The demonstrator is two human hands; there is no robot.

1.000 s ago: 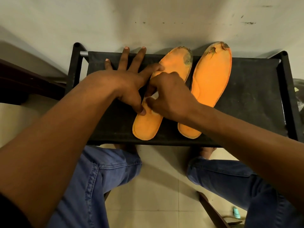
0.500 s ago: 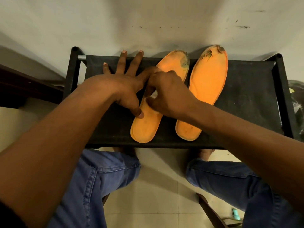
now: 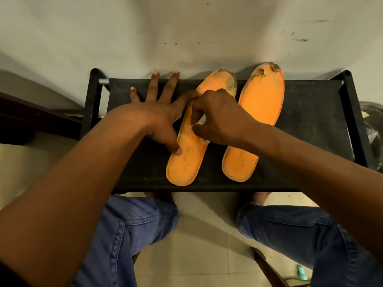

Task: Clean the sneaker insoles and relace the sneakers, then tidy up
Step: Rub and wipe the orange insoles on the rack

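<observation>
Two orange insoles lie side by side on a black fabric shelf (image 3: 310,121), toes toward the wall, both dirty at the toe. My left hand (image 3: 153,117) lies flat with fingers spread, its thumb and forefinger pressing the left insole (image 3: 186,162) down. My right hand (image 3: 219,119) is curled over the middle of that insole and pinches a small white cloth or wipe (image 3: 202,121) against it; most of the wipe is hidden. The right insole (image 3: 261,112) lies untouched beside my right wrist.
The shelf stands against a pale scuffed wall (image 3: 186,27). My knees in blue jeans (image 3: 128,235) are below its front edge over a tiled floor. A dark wooden piece (image 3: 31,121) is at the left, a dark bag (image 3: 373,125) at the right.
My right hand has shifted a little along the left insole with the wipe. My left hand keeps pressing the insole in the same spot.
</observation>
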